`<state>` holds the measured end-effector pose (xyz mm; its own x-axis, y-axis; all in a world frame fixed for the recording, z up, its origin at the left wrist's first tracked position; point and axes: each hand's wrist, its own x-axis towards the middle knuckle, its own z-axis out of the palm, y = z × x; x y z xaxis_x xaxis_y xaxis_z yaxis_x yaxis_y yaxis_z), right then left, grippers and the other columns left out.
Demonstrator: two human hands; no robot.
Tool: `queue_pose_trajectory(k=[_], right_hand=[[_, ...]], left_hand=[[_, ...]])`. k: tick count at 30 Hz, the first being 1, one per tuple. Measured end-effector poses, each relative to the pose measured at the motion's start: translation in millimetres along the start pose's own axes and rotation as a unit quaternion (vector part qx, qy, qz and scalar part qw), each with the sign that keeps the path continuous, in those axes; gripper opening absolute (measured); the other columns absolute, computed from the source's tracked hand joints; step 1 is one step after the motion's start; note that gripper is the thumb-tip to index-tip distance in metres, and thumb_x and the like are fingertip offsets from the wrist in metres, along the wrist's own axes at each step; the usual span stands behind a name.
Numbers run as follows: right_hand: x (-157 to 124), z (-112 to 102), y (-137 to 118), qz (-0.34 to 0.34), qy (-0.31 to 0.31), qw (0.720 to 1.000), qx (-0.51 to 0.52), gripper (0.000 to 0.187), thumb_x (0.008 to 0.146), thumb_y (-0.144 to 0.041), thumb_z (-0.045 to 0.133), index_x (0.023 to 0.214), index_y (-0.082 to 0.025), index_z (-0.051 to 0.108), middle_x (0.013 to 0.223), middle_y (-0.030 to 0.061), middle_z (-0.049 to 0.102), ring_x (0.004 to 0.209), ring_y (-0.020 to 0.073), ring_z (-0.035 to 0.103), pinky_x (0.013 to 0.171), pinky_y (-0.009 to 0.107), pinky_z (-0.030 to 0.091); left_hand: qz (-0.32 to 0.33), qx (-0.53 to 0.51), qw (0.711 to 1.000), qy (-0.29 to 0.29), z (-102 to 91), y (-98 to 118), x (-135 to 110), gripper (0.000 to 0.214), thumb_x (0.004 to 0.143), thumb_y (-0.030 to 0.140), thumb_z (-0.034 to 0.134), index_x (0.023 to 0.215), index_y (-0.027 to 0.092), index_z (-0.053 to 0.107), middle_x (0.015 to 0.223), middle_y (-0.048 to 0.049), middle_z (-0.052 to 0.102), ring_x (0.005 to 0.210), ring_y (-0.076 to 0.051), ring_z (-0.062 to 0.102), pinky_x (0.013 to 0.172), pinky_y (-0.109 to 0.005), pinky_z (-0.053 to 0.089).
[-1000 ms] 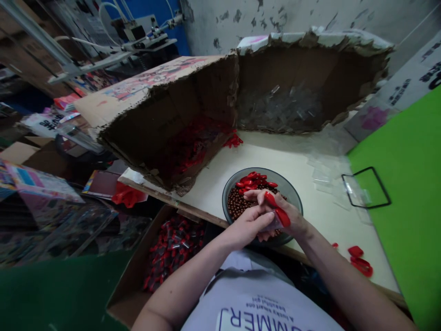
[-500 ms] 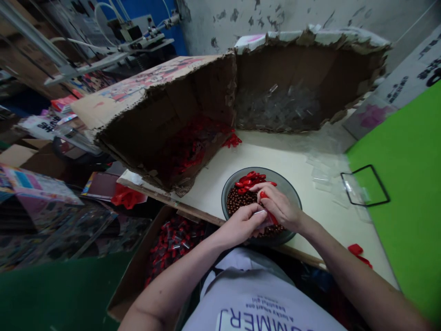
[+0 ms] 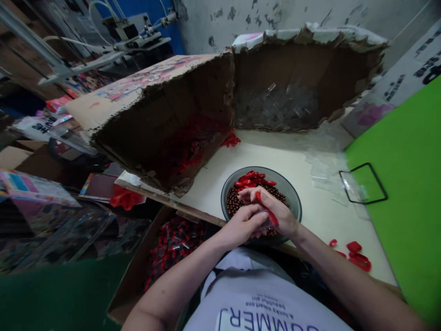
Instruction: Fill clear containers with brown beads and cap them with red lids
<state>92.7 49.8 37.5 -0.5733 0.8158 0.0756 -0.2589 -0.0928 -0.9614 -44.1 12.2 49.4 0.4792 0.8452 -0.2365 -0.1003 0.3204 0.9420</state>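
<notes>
- We saw a cardboard box of red-capped clear tubes (image 3: 172,248) left of the round grey glass bowl (image 3: 292,195).
- Our left hand (image 3: 243,225) curled narrowly around a clear plastic piece (image 3: 262,222) above the bowl.
- Our right hand (image 3: 275,214) pinched a narrow red plastic strip (image 3: 267,212) against it.
- Loose red plastic pieces (image 3: 356,256) lay right of the bowl.

Ahead of me, two torn cardboard cartons (image 3: 193,87) stand open before a peeling plaster wall (image 3: 241,18), at the far end of my cream tabletop (image 3: 203,188). A bright green board (image 3: 399,184) runs along its right side. Off to my left, a metal-armed machine (image 3: 138,41) sits against a blue panel (image 3: 155,18), above printed packaging (image 3: 31,184).
</notes>
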Motion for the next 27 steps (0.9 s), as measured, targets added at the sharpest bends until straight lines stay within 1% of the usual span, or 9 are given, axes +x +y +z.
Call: queue_pose_trajectory(k=[6,8,10,14,16,19,22,25,27], right_hand=[[5,-3,1,-0.076,0.142,0.986,-0.031,0.016,0.095,-0.036,0.044,0.097,-0.026,0.056,0.116,0.0031,0.057,0.108,0.0187,0.055,0.100,0.037,0.038],[2,-10,-2,-0.111,0.188,0.974,-0.060,0.015,0.093,-0.035,0.048,0.093,-0.025,0.060,0.111,0.0025,0.058,0.104,0.0181,0.055,0.099,0.034,0.037],[-4,-17,-4,-0.134,0.208,0.965,-0.090,0.024,0.094,-0.036,0.047,0.083,-0.023,0.064,0.102,0.0030,0.061,0.100,0.0179,0.055,0.096,0.032,0.038],[-9,-29,-7,-0.108,0.191,0.968,-0.126,0.042,0.096,-0.041,0.042,0.066,-0.020,0.063,0.075,0.0023,0.059,0.077,0.0159,0.055,0.079,0.029,0.041],[-3,-30,-8,-0.056,0.175,0.974,-0.130,0.037,0.095,-0.043,0.044,0.070,-0.021,0.061,0.064,-0.0009,0.054,0.064,0.0134,0.050,0.068,0.027,0.040],[10,-23,-8,0.010,0.130,0.980,-0.149,0.025,0.090,-0.043,0.054,0.079,-0.021,0.058,0.062,-0.0042,0.049,0.057,0.0111,0.043,0.058,0.024,0.035],[16,-10,-5,0.021,0.116,0.980,-0.163,0.026,0.092,-0.044,0.050,0.083,-0.020,0.058,0.060,-0.0053,0.044,0.054,0.0104,0.039,0.053,0.024,0.031],[12,1,0,-0.002,0.143,0.973,-0.178,0.035,0.097,-0.042,0.037,0.085,-0.019,0.060,0.058,-0.0045,0.042,0.054,0.0113,0.039,0.056,0.026,0.032],[7,4,3,-0.021,0.154,0.970,-0.187,0.038,0.098,-0.039,0.032,0.083,-0.019,0.061,0.059,-0.0033,0.043,0.056,0.0121,0.041,0.059,0.027,0.033]], left_hand=[[-0.005,-0.070,0.997,0.039,0.6,-1,6,0.035,0.082,0.050,0.057,0.084,0.015,0.057,0.061,0.0028,0.052,0.047,-0.005,0.042,0.044,-0.017,0.030],[-0.007,-0.107,0.992,0.060,-2.3,-4,9,0.034,0.082,0.049,0.058,0.084,0.015,0.057,0.061,0.0025,0.054,0.045,-0.004,0.043,0.043,-0.017,0.030],[-0.012,-0.138,0.987,0.082,-6.4,-6,11,0.032,0.082,0.048,0.059,0.083,0.015,0.057,0.062,0.0016,0.056,0.044,-0.005,0.046,0.042,-0.016,0.032],[-0.027,-0.152,0.985,0.081,-11.9,-10,10,0.032,0.080,0.046,0.061,0.083,0.015,0.058,0.062,-0.0003,0.060,0.044,-0.006,0.051,0.042,-0.016,0.035],[-0.031,-0.130,0.989,0.062,-10.7,-11,9,0.033,0.080,0.047,0.062,0.082,0.014,0.060,0.061,-0.0008,0.060,0.044,-0.007,0.050,0.041,-0.017,0.035],[-0.030,-0.076,0.995,0.055,-5.0,-12,8,0.034,0.080,0.048,0.061,0.079,0.013,0.061,0.059,-0.0007,0.060,0.043,-0.007,0.049,0.041,-0.018,0.035],[-0.006,-0.013,0.993,0.121,2.5,-13,9,0.039,0.082,0.050,0.057,0.067,0.014,0.057,0.052,0.0021,0.052,0.044,-0.007,0.045,0.043,-0.019,0.033],[0.035,0.038,0.977,0.209,8.7,-18,10,0.046,0.085,0.052,0.051,0.059,0.014,0.052,0.050,0.0039,0.043,0.045,-0.006,0.038,0.045,-0.020,0.029],[0.053,0.059,0.968,0.237,11.0,-21,10,0.047,0.086,0.052,0.049,0.059,0.014,0.053,0.051,0.0038,0.041,0.047,-0.006,0.036,0.046,-0.021,0.027]])
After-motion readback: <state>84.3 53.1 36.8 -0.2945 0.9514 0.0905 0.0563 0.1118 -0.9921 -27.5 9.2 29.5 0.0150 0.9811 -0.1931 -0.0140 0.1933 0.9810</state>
